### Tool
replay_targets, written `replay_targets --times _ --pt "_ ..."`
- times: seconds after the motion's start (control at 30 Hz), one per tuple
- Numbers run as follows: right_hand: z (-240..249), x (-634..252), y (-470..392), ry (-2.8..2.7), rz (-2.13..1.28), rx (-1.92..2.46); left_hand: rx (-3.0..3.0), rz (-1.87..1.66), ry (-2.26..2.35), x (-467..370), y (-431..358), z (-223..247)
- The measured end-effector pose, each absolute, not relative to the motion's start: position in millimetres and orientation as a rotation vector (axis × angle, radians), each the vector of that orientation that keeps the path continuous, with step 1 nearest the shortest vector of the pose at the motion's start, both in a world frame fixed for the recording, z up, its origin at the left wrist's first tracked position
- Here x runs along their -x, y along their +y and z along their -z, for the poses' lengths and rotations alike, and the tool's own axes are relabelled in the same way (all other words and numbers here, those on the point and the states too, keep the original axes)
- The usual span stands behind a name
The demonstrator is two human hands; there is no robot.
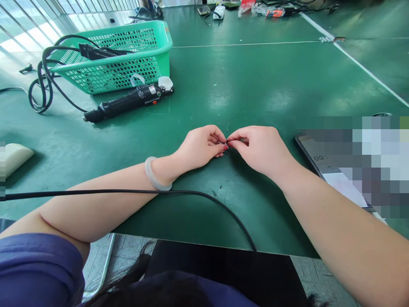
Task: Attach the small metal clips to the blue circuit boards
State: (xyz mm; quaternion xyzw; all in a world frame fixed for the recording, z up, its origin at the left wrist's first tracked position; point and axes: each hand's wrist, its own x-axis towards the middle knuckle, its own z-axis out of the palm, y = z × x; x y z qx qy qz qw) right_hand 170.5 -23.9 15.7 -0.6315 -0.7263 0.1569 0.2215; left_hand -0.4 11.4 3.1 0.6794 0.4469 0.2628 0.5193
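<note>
My two hands meet over the green tabletop [198, 106], near the middle of the head view. The fingers of my left hand [204, 147] are pinched closed, with a tiny dark, partly shiny piece [227, 144] at their tips. From the other side, thumb and forefinger of my right hand [255, 147] pinch at the same spot. The piece is mostly covered by fingertips and too small to name. Small dark specks [220, 186] lie on the table just below the hands.
A green plastic basket [124, 68] stands at the back left, a black corded electric screwdriver [131, 100] before it. A black cable [111, 192] crosses over my left forearm. To the right lies a phone [315, 157]. Several small items and wires [275, 10] sit at the far edge.
</note>
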Motion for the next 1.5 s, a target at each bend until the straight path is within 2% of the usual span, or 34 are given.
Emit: replay_targets --times 1.27,1.5 --pt "-17.2 -170.9 -25.8 -1.994 -0.325 1.67 -1.747 -0.683 1.03 1.1 8.4 -0.4" --pt "-21.3 -177.2 -25.3 -1.83 -0.39 1.655 -1.704 -0.697 1.001 0.4 6.8 -2.9"
